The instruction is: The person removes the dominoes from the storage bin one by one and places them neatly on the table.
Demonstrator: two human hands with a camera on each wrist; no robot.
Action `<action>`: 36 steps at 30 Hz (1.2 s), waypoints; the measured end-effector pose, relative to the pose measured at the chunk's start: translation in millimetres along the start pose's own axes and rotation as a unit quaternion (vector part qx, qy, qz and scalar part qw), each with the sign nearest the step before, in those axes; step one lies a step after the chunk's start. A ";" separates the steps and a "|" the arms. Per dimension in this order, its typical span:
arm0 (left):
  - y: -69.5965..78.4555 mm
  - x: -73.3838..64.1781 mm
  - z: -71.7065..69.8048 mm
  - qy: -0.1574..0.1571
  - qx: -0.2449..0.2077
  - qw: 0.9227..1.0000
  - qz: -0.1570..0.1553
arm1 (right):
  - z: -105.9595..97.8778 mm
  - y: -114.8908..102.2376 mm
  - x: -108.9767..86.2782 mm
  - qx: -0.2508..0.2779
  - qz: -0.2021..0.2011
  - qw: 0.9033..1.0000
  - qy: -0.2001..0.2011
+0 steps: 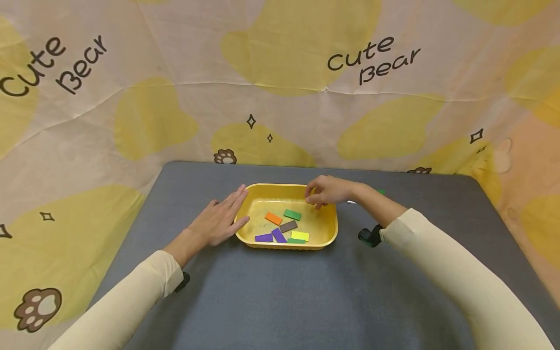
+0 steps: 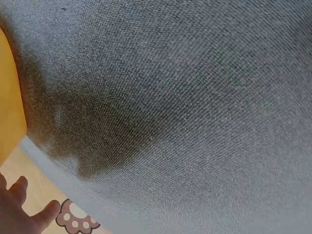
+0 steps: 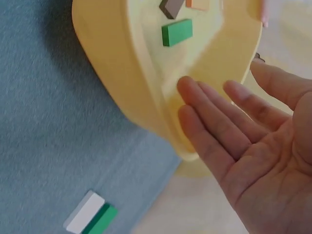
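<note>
A yellow plastic tray holds several small flat blocks, among them an orange block, a green block, a brown block, a yellow block and a purple block. My left hand lies along the tray's left side, its fingers extended at the rim. Over the right back corner is my right hand; the right wrist view shows its fingers loosely bent and the palm bare. Only fingertips of the left hand appear in the left wrist view.
Right of the tray, a white block and a green block lie side by side on the grey table, partly behind the right forearm in the head view. A patterned cloth hangs behind the table.
</note>
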State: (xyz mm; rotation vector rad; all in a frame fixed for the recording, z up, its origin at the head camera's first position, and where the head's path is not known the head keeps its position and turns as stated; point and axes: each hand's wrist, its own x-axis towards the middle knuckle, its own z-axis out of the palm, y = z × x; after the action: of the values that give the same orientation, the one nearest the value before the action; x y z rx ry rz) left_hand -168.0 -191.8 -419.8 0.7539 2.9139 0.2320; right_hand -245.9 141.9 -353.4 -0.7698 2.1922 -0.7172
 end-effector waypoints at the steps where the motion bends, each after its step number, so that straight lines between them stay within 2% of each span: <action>1: -0.1 0.0 0.2 0.000 0.001 1.000 0.000 | 1.5 -1.2 1.4 0.000 0.001 1.000 -0.010; 8: 0.3 -1.0 -0.5 0.000 0.003 1.000 0.002 | 14.2 -5.3 11.3 0.005 0.002 0.998 -0.062; 15: -0.4 -2.5 -1.2 -0.002 0.002 1.000 -0.001 | 28.2 -9.3 20.3 -0.022 0.015 0.994 -0.103; 24: -1.0 -1.0 0.1 0.004 -0.001 1.000 0.003 | 37.7 -17.9 27.5 -0.016 0.059 0.991 -0.120; 31: 0.8 0.0 -0.9 -0.001 0.003 1.000 0.003 | 40.5 -27.4 34.1 0.001 0.109 0.985 -0.136; 36: -0.2 0.0 -0.2 -0.001 0.000 1.000 0.000 | 44.3 -31.0 37.7 0.022 0.119 0.982 -0.147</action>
State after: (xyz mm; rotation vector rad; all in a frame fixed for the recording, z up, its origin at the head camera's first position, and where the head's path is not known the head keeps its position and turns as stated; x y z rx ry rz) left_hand -168.2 -191.9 -419.6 0.7547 2.9118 0.2314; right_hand -225.0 83.3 -375.3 -0.5399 1.9506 -0.4956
